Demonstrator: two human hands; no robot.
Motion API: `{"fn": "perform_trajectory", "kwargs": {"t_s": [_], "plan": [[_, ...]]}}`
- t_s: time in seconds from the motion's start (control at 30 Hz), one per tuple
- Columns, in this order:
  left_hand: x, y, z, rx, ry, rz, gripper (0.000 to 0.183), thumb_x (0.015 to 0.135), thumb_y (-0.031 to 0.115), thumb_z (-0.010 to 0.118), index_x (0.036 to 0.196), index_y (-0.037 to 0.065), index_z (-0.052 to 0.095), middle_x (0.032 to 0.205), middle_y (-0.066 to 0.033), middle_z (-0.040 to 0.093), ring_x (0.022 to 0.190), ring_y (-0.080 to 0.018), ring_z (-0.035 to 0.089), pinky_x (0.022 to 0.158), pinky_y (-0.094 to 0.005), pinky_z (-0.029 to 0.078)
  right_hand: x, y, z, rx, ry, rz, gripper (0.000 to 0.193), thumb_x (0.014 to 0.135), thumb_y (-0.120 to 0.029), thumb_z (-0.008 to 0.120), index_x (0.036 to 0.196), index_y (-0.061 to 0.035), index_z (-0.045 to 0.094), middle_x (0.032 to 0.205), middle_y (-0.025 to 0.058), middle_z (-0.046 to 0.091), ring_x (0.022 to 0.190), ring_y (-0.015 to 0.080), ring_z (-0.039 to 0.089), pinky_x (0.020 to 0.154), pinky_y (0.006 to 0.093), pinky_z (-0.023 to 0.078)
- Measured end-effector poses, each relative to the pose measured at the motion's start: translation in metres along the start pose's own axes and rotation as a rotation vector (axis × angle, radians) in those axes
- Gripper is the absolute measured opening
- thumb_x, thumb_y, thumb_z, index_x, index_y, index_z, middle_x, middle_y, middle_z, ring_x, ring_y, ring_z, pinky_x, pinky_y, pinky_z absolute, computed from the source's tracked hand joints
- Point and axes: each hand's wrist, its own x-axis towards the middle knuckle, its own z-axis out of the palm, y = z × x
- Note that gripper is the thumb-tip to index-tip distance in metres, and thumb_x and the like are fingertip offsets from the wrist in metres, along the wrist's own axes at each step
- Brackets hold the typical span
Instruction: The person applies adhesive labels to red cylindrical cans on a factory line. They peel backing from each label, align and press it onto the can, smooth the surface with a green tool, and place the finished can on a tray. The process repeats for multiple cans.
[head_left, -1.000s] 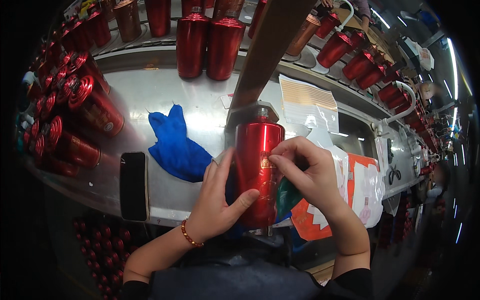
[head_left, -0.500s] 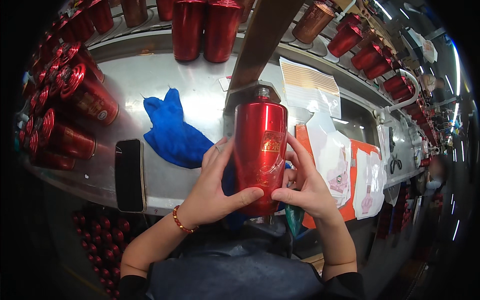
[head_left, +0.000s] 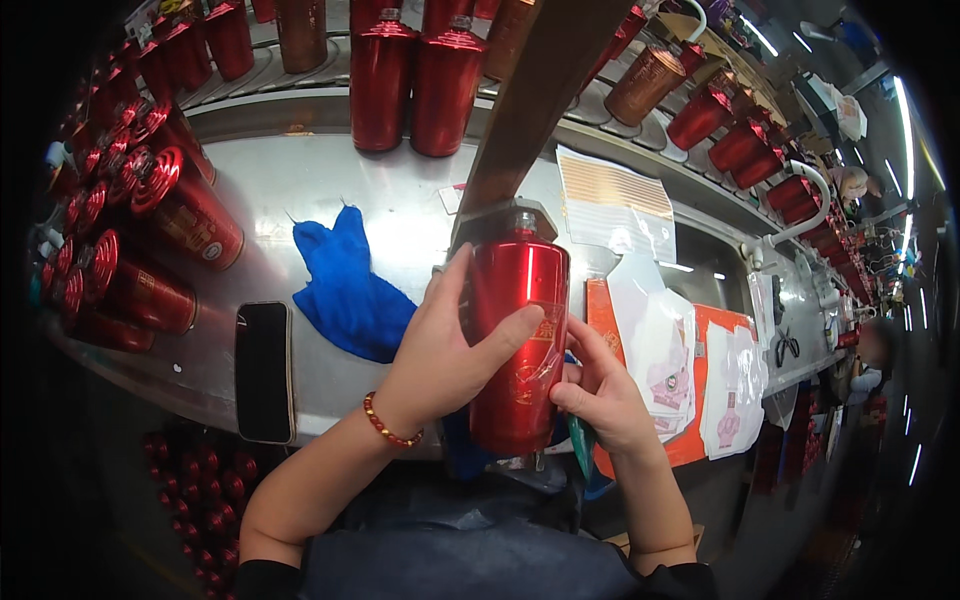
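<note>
A glossy red bottle (head_left: 512, 280) with gold print and a bare neck stands between my hands, near the table's front edge. My left hand (head_left: 435, 345) wraps its left side, and the thumb lies across the front on the gold mark. Lower on the right side, my right hand (head_left: 610, 405) holds the bottle with bent fingers and thumb. A clear, wrinkled film seems to lie over the gold print. To the left lies a crumpled blue cloth (head_left: 350, 285). White sheets with pink print (head_left: 660, 340) rest on an orange-red sheet (head_left: 601, 318) at the right.
A dark phone (head_left: 264, 372) lies at the front left, beside a cluster of red bottles (head_left: 190, 215). More bottles (head_left: 450, 95) stand at the back along a conveyor. A brown post (head_left: 535, 90) rises behind the held bottle. Scissors (head_left: 787, 347) lie far right.
My left thumb has moved up from the bottle's lower front to the gold mark. My right thumb has shifted to the bottle's right edge. The whole scene sits slightly lower in view.
</note>
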Motion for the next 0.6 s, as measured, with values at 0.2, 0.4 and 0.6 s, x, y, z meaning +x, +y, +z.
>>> {"fn": "perform_trajectory", "kwargs": {"t_s": [0.2, 0.4, 0.6], "plan": [[0.004, -0.004, 0.0, -0.055, 0.013, -0.028, 0.095, 0.095, 0.047, 0.073, 0.153, -0.015, 0.03, 0.143, -0.0301, 0.052, 0.133, -0.0346, 0.055, 0.111, -0.0398, 0.045, 0.001, 0.004, 0.003, 0.031, 0.01, -0.012, 0.083, 0.091, -0.005, 0.077, 0.16, 0.0007, 0.03, 0.139, 0.0098, 0.05, 0.084, 0.0055, 0.056, 0.078, 0.0211, 0.049], [0.005, -0.007, -0.004, -0.074, 0.008, -0.009, 0.091, 0.098, 0.047, 0.07, 0.154, -0.014, 0.031, 0.145, -0.0296, 0.051, 0.136, -0.0337, 0.053, 0.113, -0.0391, 0.043, 0.004, 0.001, 0.006, 0.024, 0.005, 0.004, 0.081, 0.092, -0.003, 0.076, 0.16, 0.0006, 0.032, 0.14, 0.0094, 0.05, 0.083, 0.0049, 0.056, 0.077, 0.021, 0.05], [-0.006, -0.008, -0.01, -0.172, -0.034, -0.004, 0.087, 0.1, 0.048, 0.067, 0.156, -0.009, 0.032, 0.152, -0.0264, 0.046, 0.141, -0.0327, 0.048, 0.118, -0.0406, 0.037, 0.004, 0.002, 0.002, 0.041, -0.013, -0.006, 0.08, 0.092, -0.008, 0.076, 0.159, 0.0004, 0.033, 0.139, 0.0099, 0.052, 0.086, 0.0058, 0.058, 0.076, 0.0214, 0.051]]}}
